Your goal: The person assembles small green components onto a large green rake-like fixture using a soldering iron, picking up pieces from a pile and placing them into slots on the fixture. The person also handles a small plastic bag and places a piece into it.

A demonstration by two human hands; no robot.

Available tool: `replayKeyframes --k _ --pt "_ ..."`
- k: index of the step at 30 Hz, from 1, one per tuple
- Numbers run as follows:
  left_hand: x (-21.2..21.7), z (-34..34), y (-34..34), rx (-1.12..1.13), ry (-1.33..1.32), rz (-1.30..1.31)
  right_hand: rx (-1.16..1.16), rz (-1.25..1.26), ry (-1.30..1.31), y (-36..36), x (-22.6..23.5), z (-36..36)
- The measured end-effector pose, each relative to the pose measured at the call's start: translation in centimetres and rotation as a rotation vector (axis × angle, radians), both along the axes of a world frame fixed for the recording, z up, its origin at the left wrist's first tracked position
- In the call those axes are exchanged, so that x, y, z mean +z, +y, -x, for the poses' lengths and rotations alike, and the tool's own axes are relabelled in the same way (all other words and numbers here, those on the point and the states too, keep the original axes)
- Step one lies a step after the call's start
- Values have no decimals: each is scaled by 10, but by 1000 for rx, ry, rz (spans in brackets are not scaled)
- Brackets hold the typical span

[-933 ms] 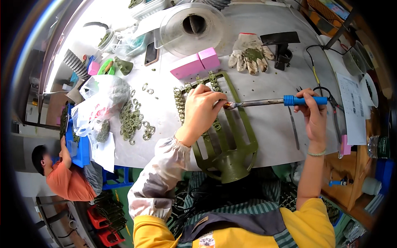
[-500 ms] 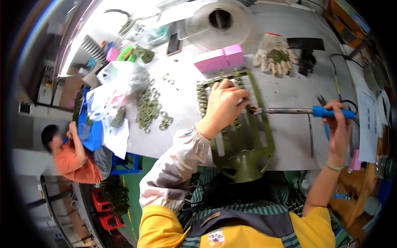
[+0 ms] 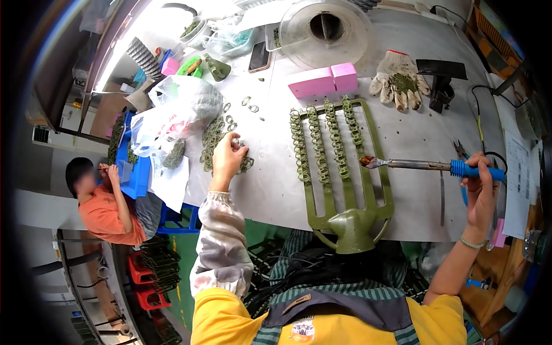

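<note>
My left hand (image 3: 226, 163) is at the right edge of a pile of small olive-green rings (image 3: 214, 140). Its thumb and fingers are curled together, and what they pinch is too small to make out. A soldering iron (image 3: 420, 165) with a blue handle is in my right hand (image 3: 480, 192), held level, its brown-stained tip pointing left over the frame. Below that tip lies an olive-green frame (image 3: 351, 221) of parallel bars with a funnel-shaped base toward me. Rows of green rings (image 3: 299, 146) are set along the far parts of its bars.
Beyond the frame are a pink block (image 3: 313, 83), a stained work glove (image 3: 401, 81) and a black stand (image 3: 441, 86). A phone (image 3: 259, 58) and a clear round cover (image 3: 326, 49) are farther back. Plastic bags (image 3: 184, 109) lie left; a person in orange (image 3: 109, 215) sits beyond them.
My left hand has moved left from the frame to the pile of rings, uncovering the bars. The soldering iron stays in my right hand, almost unmoved. The view has shifted slightly.
</note>
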State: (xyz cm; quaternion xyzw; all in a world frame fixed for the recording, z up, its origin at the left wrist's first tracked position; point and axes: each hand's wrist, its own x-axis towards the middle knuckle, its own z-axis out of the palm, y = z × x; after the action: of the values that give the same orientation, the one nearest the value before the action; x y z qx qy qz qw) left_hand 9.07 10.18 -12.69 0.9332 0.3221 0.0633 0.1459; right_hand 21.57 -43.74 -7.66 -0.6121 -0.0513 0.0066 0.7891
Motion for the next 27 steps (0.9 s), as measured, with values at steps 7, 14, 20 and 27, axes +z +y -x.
replayKeyframes --k 7,14,20,27 --pt "18 -16 -27 -147 -363 390 -26 12 -15 -6 5 5" --pt "64 -44 -172 -647 -441 545 -31 18 -12 4 7 7" --pt "43 -68 -207 -747 -417 92 -25 11 35 11 1 5" --pt "25 -82 -214 -790 -374 0 37 -43 49 27 -10 -2"
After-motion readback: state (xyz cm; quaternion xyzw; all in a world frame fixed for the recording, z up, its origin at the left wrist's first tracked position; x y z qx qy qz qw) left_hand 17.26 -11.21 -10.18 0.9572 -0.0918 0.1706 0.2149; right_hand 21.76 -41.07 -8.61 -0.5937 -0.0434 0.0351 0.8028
